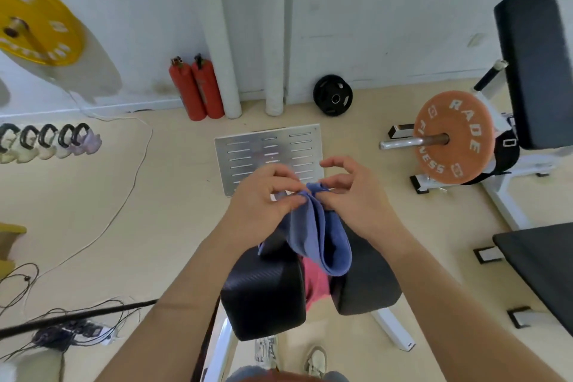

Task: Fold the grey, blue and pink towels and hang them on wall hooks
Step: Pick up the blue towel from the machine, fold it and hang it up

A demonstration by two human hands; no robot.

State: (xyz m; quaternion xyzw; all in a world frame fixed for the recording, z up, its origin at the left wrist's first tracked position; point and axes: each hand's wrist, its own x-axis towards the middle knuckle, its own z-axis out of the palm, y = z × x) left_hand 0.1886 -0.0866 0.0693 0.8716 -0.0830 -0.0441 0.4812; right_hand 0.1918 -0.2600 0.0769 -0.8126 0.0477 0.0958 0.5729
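Two red fire extinguishers (196,88) stand against the wall at eleven o'clock, a black weight plate (332,95) leaning at one o'clock. An orange plate (453,137) sits on a bar at two o'clock. A yellow plate (34,17) hangs at ten o'clock. A slotted metal panel (269,153) lies on the floor at twelve o'clock.

Beige smooth floor (161,226) meets a white painted wall (356,25). Two red cylindrical fire extinguishers (196,88) stand against the wall beside white padded vertical pipes (224,56). A black round weight plate (333,95) leans nearby. A perforated silver metal panel (269,155) lies flat on the floor.
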